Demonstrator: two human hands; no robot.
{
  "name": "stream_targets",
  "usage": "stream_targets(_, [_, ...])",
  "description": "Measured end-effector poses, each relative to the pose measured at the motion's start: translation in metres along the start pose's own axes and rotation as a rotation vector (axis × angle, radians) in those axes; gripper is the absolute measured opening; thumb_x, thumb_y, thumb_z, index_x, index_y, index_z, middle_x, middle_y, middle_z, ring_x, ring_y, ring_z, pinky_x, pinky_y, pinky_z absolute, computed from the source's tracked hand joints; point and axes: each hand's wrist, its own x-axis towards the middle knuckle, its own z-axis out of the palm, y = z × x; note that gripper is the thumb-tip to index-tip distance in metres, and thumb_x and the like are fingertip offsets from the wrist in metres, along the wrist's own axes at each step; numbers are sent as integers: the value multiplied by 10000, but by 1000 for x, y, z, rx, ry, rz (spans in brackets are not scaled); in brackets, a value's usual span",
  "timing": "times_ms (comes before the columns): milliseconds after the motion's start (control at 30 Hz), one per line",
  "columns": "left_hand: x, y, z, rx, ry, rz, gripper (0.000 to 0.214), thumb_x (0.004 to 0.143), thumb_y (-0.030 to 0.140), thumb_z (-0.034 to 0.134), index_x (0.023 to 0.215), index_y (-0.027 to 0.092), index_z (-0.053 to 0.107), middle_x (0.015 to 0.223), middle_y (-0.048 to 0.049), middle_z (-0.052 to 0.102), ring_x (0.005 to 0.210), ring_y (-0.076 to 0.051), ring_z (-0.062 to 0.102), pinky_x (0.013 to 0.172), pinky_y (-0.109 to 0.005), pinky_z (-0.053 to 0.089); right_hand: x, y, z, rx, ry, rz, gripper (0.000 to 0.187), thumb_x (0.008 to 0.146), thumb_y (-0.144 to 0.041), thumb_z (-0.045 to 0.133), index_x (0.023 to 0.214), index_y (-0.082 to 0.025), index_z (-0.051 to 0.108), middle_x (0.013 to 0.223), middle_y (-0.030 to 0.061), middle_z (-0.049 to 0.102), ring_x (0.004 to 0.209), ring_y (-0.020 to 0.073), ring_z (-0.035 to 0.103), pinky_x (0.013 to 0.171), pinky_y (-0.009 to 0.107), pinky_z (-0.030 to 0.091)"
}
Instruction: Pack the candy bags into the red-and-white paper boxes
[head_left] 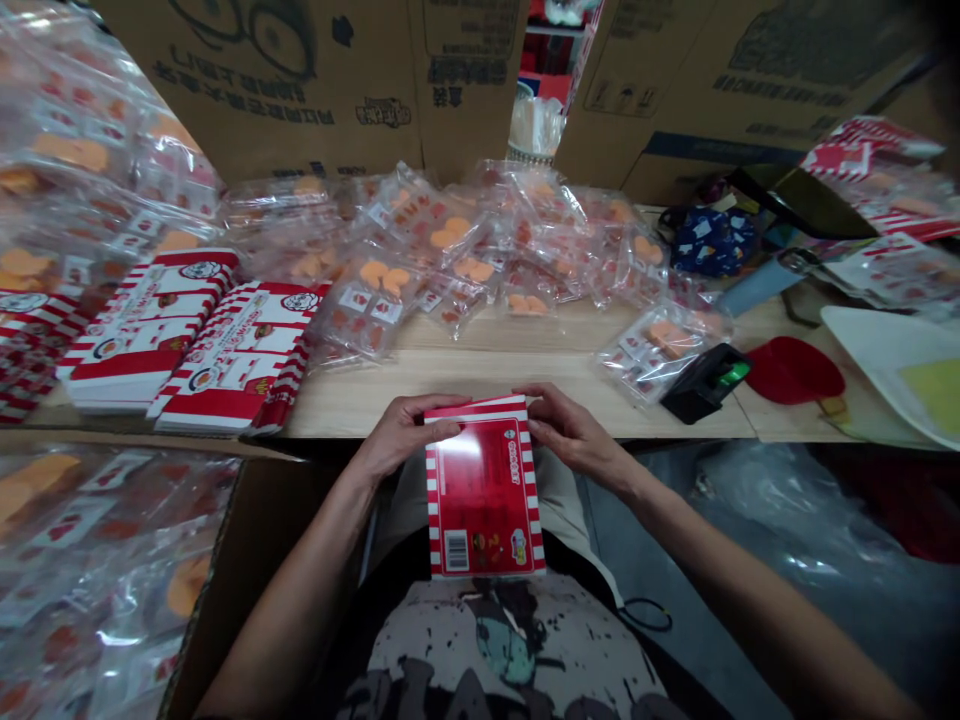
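A red carton (484,490) with white-striped edges and a barcode stands in front of my body over my lap, its printed face toward me. My left hand (409,430) grips its upper left edge, thumb lying across the face. At the upper right corner, the fingers of my right hand (562,425) pinch the carton's edge. Its top edge looks slightly parted; what is inside cannot be seen. Beyond my hands, clear plastic packets (375,300) with orange pieces and small printed cards lie heaped on the wooden table (457,370).
Stacks of flat red-and-white cartons (232,350) stand at the left of the table. An open cardboard box (262,520) holding more packets is at lower left. On the right are a black tape dispenser (705,383), a red round dish (796,370) and a white tray (885,370).
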Motion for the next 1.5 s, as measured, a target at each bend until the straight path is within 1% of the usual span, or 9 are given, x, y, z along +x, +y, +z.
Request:
stream_targets(367, [3, 8, 26, 27, -6, 39, 326, 752, 425, 842, 968, 198, 753, 897, -26, 743, 753, -148, 651, 702, -252, 497, -3, -19, -9, -368, 56, -76, 95, 918, -269, 561, 844, -211, 547, 677, -29, 558, 597, 120, 461, 572, 258, 360])
stream_targets(467, [-2, 41, 36, 152, 57, 276, 250, 814, 415, 791, 931, 202, 731, 835, -15, 695, 729, -145, 627, 687, -258, 488, -4, -39, -10, -382, 217, -159, 153, 944, -313, 564, 824, -220, 556, 754, 15, 623, 638, 146, 529, 595, 289, 424])
stream_targets(600, [-2, 88, 39, 501, 286, 728, 166, 817, 377, 793, 820, 225, 727, 955, -41, 729, 863, -192, 666, 803, -323, 518, -1, -73, -25, -594, 415, -479, 71, 971, -276, 557, 933, -262, 615, 1107, 92, 684, 971, 235, 654, 815, 389, 530])
stream_targets(700, [10, 79, 38, 758, 295, 857, 180, 883, 356, 712, 743, 243, 722, 1109, -59, 755, 1034, -244, 679, 950, -417, 514, 3, -64, -37, -696, 396, -644, 163, 966, -173, 515, 1034, -287, 611, 1268, 99, 644, 1129, 248, 638, 911, 415, 539])
stream_targets(833, [33, 1, 40, 949, 156, 821, 295, 963, 316, 566, 722, 244, 721, 1131, -90, 767, 1106, -265, 676, 965, -456, 527, 4, 2, -37, -675, 278, -564, 219, 966, -144, 459, 1097, -258, 591, 1253, 131, 635, 1175, 256, 622, 963, 438, 538])
stream_targets(967, [33, -64, 53, 1056, 9, 771, 257, 991, 238, 488, 999, 229, 745, 1132, -123, 753, 1123, -269, 669, 953, -452, 540, -6, 69, -25, -711, 183, -449, 431, 947, -112, 442, 1353, -235, 521, 1259, 160, 615, 1182, 274, 596, 974, 482, 543])
stream_targets(1233, [63, -22, 60, 1359, -176, 588, 704, 941, 576, 562, 1472, 127, 449, 1545, -212, 454, 1465, -375, 378, 1188, -537, 309, -10, 113, -20, -823, 188, -495, 672, 870, -50, 468, 1498, -290, 459, 1386, 150, 545, 1287, 304, 528, 1028, 536, 522])
stream_targets(1333, [80, -18, 60, 1461, -178, 483, 700, 1009, 508, 432, 1551, 77, 325, 1626, -224, 317, 1547, -384, 194, 1241, -566, 165, -11, 110, -14, -805, 223, -475, 701, 882, -30, 419, 1526, -307, 428, 1387, 147, 559, 1292, 303, 532, 1032, 552, 533])
stream_targets(1500, [92, -24, 54, 1453, -184, 415, 649, 1037, 475, 350, 1568, 102, 313, 1651, -183, 282, 1547, -358, 211, 1237, -535, 214, -14, 107, -2, -781, 325, -494, 720, 910, -46, 394, 1577, -315, 352, 1422, 143, 570, 1341, 312, 517, 1055, 578, 533])
